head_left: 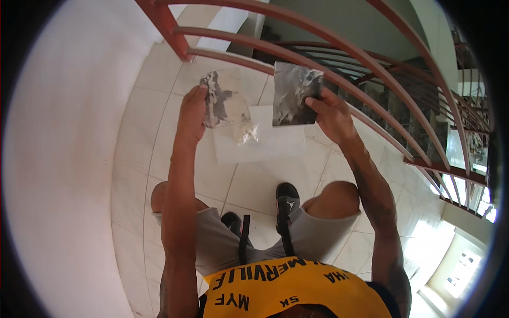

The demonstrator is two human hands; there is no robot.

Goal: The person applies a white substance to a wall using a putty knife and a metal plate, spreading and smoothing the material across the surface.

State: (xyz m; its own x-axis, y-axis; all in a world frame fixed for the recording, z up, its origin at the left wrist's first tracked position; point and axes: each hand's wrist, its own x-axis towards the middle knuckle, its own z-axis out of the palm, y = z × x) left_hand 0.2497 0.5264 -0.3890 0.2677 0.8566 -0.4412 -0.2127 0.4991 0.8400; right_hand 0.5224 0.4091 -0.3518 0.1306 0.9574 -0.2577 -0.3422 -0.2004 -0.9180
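Observation:
My left hand (pixel 192 112) is closed on the left edge of a pale square piece (pixel 233 95), thin and mottled with dark grey patches; its material is unclear. In my right hand (pixel 333 114) is a dark glossy square sheet (pixel 290 95), pinched at its right edge with the thumb on top. Light streaks and ripples show on its face. The two pieces are held up apart, side by side. Below them a white sheet (pixel 260 152) lies on the tiled floor, and a small whitish crumbly clump (pixel 247 133) shows over it, next to the pale piece's lower corner.
A reddish-brown metal railing (pixel 318 34) curves past the far side and down the right, close beyond my right hand. Dark stairs (pixel 382 106) lie behind it. A white wall (pixel 69 159) stands at the left. My shoes (pixel 286 197) are on the pale tiles.

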